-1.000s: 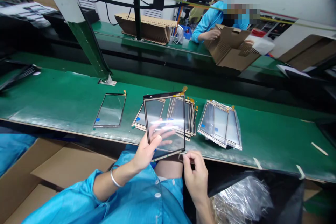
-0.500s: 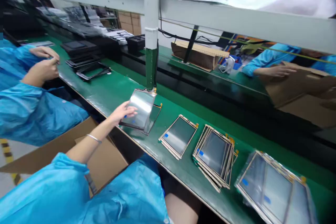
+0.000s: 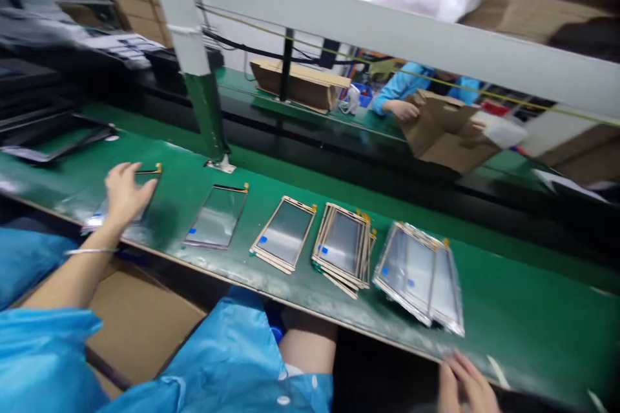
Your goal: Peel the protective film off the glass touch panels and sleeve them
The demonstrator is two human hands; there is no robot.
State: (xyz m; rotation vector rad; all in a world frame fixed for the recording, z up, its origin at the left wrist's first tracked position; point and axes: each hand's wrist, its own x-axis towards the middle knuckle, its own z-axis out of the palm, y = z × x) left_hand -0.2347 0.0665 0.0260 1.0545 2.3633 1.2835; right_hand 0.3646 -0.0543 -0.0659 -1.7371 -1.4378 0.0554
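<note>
My left hand (image 3: pixel 123 192) reaches out to the far left of the green belt (image 3: pixel 508 297), fingers spread flat over a thin glass panel (image 3: pixel 148 188) lying there. A second single glass panel (image 3: pixel 216 217) lies just right of it. Further right sit a small stack of framed panels (image 3: pixel 283 233), a thicker stack (image 3: pixel 343 247) and a fanned pile in clear film (image 3: pixel 420 276). My right hand (image 3: pixel 465 386) shows only partly at the bottom edge, below the belt's near edge, fingers loosely curled with nothing seen in them.
A green and white post (image 3: pixel 206 113) stands behind the panels. Dark trays (image 3: pixel 53 135) lie on the belt at far left. An open cardboard box (image 3: pixel 140 322) sits below the belt by my knees. Across the line a person in blue handles a cardboard box (image 3: pixel 443 129).
My left hand carried the glass panel from in front of me out to the left and laid it on the belt. My right hand dropped below the belt edge at the right.
</note>
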